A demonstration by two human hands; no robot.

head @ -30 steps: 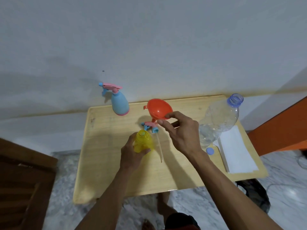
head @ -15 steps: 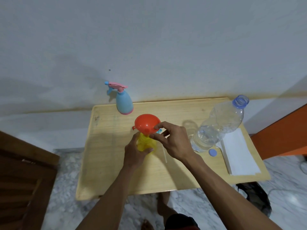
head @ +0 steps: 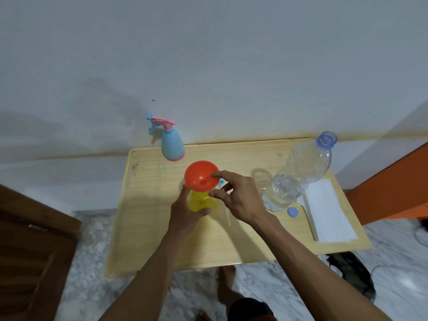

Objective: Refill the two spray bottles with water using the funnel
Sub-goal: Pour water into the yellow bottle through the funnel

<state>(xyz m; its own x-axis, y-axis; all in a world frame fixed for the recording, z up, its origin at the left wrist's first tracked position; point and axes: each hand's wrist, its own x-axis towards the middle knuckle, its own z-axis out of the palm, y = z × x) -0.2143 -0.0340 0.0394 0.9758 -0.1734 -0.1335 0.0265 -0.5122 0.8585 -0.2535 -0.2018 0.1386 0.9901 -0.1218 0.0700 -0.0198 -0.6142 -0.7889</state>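
2 spray bottles (head: pixel 173 144) (head: pixel 201 201), 1 funnel (head: pixel 201 177), 1 water bottle (head: pixel 298 177), 1 cap (head: pixel 292 212).

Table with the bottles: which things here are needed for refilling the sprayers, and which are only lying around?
Needed:
- yellow spray bottle, gripped by the left hand
- red funnel in its neck, at the right hand
- blue spray bottle, head on
- open water bottle
- removed spray head and tube

Lying around:
- blue cap
- white paper
- dark bag on the floor
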